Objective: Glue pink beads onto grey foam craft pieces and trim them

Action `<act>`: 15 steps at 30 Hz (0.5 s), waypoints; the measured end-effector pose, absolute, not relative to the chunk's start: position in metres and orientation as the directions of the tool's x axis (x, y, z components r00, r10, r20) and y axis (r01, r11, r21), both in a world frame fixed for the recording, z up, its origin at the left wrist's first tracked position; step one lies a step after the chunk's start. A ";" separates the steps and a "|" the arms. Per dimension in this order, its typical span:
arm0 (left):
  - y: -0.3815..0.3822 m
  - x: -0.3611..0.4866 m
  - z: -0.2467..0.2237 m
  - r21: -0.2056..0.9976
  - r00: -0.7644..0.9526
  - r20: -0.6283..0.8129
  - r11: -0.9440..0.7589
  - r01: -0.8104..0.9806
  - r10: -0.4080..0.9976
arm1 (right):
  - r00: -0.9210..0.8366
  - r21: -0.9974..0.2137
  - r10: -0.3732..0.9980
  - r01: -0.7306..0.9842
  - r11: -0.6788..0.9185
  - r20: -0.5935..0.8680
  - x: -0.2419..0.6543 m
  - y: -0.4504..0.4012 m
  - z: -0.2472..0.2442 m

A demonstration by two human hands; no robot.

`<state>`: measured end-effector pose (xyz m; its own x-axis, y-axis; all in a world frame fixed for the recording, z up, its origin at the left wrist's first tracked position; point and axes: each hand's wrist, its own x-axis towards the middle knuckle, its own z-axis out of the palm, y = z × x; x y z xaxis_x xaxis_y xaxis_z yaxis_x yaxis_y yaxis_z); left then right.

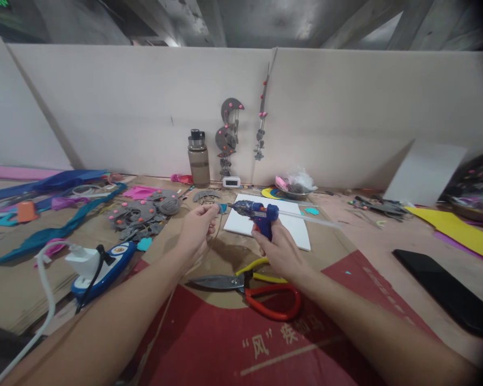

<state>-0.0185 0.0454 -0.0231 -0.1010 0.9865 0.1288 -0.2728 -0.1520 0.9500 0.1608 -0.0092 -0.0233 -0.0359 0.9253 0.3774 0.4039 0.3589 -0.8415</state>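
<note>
Between the thumb and fingers of my left hand (199, 228) is a small blue-teal piece (222, 208). My right hand (279, 246) is wrapped round the handle of a blue glue gun (261, 213), whose nozzle points left, close to the piece. A clear glue stick (309, 217) sticks out of the gun's back end. Behind the gun lies a white sheet or board (300, 233). Below my hands, scissors (245, 284) with one red and one yellow handle rest on red and brown cardboard (209, 343).
Grey felt pieces (143, 214), a blue power strip (116, 262) with a white plug and teal cloth (60, 230) lie at left. A bottle (198, 161) stands by the wall. A black phone (443, 289) and yellow sheet (459, 228) are at right.
</note>
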 end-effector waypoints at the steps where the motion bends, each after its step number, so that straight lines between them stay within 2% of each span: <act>1: 0.047 -0.020 -0.023 0.948 -0.109 0.109 -0.137 -0.288 0.988 | -0.017 -0.888 0.945 0.336 0.313 0.327 0.162 -0.007 -0.022; 4: 0.050 -0.023 -0.024 0.939 -0.128 0.075 -0.113 -0.323 0.989 | 0.035 -0.971 0.982 0.163 0.177 0.185 0.172 0.005 -0.020; 6: 0.050 -0.023 -0.024 0.938 -0.122 0.083 -0.119 -0.327 0.989 | 0.067 -0.982 0.990 0.151 0.110 0.121 0.184 0.016 -0.021; 8: 0.048 -0.021 -0.025 0.940 -0.107 0.101 -0.130 -0.316 0.989 | 0.095 -0.971 0.994 0.235 0.038 0.062 0.197 0.028 -0.022; 10: 0.045 -0.019 -0.025 0.945 -0.090 0.117 -0.139 -0.296 0.989 | 0.145 -0.894 0.989 0.445 -0.048 0.019 0.209 0.036 -0.024; 12: 0.042 -0.016 -0.025 0.954 -0.084 0.128 -0.145 -0.262 0.988 | 0.184 -0.747 0.979 0.663 -0.054 0.092 0.218 0.040 -0.026; 15: 0.038 -0.012 -0.022 0.966 -0.115 0.154 -0.174 -0.193 0.981 | 0.188 -0.525 0.894 0.849 0.060 0.407 0.224 0.038 -0.027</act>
<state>-0.0122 0.0377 -0.0224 -0.1149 0.9813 0.1543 -0.1929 -0.1744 0.9656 0.2240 0.0384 -0.0272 0.1882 0.8940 0.4066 0.8491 0.0600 -0.5248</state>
